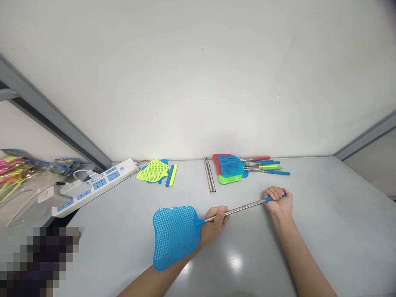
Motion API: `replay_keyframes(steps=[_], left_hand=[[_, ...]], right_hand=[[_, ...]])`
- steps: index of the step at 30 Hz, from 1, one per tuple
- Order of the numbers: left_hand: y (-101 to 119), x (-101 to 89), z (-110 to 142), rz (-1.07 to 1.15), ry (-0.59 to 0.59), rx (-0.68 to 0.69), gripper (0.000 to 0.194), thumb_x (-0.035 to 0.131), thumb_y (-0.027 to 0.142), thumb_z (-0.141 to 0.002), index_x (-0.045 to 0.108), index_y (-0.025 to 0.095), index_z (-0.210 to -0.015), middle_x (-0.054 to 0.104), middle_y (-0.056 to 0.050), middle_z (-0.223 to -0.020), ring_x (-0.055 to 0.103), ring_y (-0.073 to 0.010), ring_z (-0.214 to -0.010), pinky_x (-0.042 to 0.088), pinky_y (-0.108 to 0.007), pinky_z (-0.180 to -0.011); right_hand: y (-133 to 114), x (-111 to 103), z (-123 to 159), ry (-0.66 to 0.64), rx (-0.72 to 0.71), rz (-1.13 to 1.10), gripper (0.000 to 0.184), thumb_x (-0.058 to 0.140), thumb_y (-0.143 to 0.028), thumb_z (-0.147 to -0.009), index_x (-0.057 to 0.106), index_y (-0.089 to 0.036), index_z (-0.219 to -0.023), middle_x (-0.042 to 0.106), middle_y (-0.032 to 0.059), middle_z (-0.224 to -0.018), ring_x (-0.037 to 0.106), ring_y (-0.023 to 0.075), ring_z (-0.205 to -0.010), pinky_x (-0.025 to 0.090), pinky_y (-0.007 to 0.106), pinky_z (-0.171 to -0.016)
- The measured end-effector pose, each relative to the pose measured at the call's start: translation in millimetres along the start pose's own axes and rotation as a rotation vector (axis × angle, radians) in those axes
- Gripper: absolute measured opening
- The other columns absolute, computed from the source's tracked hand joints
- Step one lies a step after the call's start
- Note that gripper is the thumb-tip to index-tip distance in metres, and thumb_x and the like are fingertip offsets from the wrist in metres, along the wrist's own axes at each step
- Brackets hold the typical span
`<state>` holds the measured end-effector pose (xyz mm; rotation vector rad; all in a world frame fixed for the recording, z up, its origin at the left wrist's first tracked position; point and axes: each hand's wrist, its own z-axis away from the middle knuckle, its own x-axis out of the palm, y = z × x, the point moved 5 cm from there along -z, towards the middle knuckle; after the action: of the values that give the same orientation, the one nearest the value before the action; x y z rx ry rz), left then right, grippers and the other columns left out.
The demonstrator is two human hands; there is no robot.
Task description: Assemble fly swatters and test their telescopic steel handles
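Blue fly swatter (177,237) held in both hands, out over the near middle of the worktop (340,214). Head to the left, rod slanting up to the right. Left hand (218,218): fingers and thumb closed around the metal rod (246,207), just beside the head's neck. Right hand (279,201): wrapped around the blue grip (269,199) at the far end, most of it covered by the fingers. In this piece, head, rod and grip are seen joined in one line; whether the joints are fully seated cannot be told.

Judged done: the swatter pile (232,166) near the wall, right of middle, where red, blue and green heads are overlapped and five handles are fanned to the right. Judged left: loose parts, untouched by either hand. A yellow-green head (156,170) is laid over a blue head (164,180); just beside them lie a blue sleeve (169,176) and a yellow sleeve (173,175). Two bare metal tubes (209,175) are placed between these and the pile. Enough for about two more, by count.
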<state>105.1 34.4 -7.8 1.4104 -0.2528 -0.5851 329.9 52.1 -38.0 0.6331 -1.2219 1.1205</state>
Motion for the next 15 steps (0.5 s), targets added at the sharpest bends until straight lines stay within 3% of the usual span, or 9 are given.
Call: replay_keyframes(steps=[15], left_hand=[[3.0, -2.0, 1.9, 0.044, 0.028, -0.111, 0.042, 0.017, 0.045, -0.079, 0.037, 0.019, -0.052, 0.029, 0.005, -0.043, 0.033, -0.0094, -0.044, 0.029, -0.022, -0.047]], right_hand=[[6.2, 0.5, 2.7, 0.009, 0.006, -0.042, 0.023, 0.037, -0.013, -0.057, 0.016, -0.019, -0.049, 0.019, -0.0084, -0.037, 0.021, 0.0057, -0.029, 0.022, 0.018, -0.027]])
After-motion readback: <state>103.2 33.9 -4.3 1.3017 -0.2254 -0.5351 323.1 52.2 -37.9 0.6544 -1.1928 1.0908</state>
